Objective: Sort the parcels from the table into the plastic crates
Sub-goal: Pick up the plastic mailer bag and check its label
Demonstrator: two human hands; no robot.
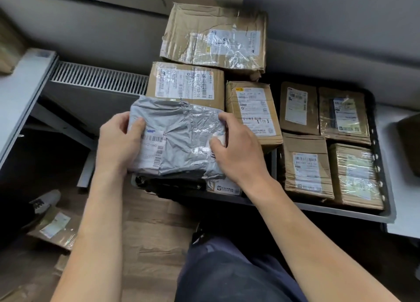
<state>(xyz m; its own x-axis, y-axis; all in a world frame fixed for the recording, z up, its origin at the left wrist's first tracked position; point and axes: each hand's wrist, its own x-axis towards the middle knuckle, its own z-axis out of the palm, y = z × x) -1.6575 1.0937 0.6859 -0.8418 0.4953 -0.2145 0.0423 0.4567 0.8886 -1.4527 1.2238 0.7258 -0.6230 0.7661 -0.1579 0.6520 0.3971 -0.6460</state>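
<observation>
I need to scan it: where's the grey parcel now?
The grey parcel is mid-frame in the head view, gripped by the left hand and right hand, just in front of a labelled box.

The left hand (116,142) and the right hand (238,151) grip a grey plastic parcel bag (179,138) by its two sides. Four brown boxes (304,165) lie flat in the dark crate (376,142) on the right.
</observation>
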